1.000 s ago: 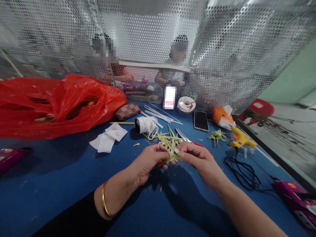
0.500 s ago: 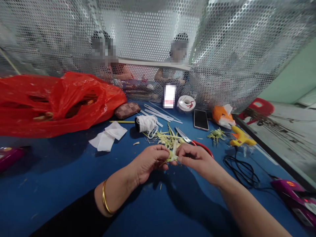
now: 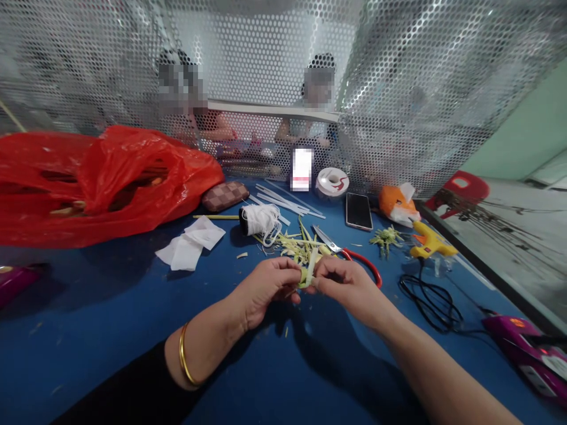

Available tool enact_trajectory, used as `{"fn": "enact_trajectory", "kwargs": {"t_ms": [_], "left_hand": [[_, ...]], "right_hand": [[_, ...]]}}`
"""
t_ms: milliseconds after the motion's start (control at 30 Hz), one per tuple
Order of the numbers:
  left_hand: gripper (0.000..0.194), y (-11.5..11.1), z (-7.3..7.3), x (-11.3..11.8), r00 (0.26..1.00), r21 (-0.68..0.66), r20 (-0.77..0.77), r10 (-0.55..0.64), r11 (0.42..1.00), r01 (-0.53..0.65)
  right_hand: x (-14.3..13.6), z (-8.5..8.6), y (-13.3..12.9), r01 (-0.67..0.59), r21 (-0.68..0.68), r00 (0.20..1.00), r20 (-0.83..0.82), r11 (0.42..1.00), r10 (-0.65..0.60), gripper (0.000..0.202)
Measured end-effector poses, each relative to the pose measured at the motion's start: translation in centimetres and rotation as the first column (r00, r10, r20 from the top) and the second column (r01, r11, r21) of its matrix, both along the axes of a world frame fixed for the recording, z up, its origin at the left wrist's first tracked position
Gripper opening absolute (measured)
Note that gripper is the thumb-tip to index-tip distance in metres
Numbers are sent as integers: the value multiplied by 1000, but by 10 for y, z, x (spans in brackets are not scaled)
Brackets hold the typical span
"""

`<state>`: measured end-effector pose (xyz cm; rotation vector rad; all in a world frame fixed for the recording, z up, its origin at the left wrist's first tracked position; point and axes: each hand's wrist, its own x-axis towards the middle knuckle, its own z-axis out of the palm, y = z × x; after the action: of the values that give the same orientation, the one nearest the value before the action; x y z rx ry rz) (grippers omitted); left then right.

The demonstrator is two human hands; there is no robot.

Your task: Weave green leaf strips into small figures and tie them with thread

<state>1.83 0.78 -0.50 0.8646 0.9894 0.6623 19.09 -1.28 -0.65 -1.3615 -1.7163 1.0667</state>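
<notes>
Close together over the middle of the blue table, both hands work on one small piece. My left hand point(image 3: 261, 292) pinches a folded pale green strip point(image 3: 311, 267) between thumb and fingers. The fingers of my right hand point(image 3: 349, 289) close on the same strip from the other side, and one whitish end sticks up between the hands. Just beyond lies a loose pile of yellow-green strips point(image 3: 296, 247). Scissors with red handles point(image 3: 367, 262) rest open-bladed beside the pile, behind my right hand. The fingertips partly hide the strip.
Behind the pile are a white cord spool point(image 3: 262, 222), flat white strips point(image 3: 283, 202) and a tape roll point(image 3: 332, 182). A phone point(image 3: 359, 211), a yellow glue gun point(image 3: 432, 242) and its black cable are right. White tissue point(image 3: 190, 245) and a red plastic bag point(image 3: 177, 183) are left.
The strip has turned slightly in my fingers, and its whitish end stands up more clearly now. Both hands stay in nearly the same place; the view has shifted a little.
</notes>
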Motion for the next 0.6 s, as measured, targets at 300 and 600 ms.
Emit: {"fn": "enact_trajectory", "kwargs": {"t_ms": [300, 600], "left_hand": [[12, 1, -1, 0, 1000, -3, -2, -29, 1000, 29], [10, 1, -3, 0, 999, -23, -17, -43, 999, 43]], "right_hand": [[-1, -3, 1, 7, -17, 998, -61, 1000, -8, 25], [-4, -5, 0, 97, -45, 995, -14, 994, -98, 22]]}}
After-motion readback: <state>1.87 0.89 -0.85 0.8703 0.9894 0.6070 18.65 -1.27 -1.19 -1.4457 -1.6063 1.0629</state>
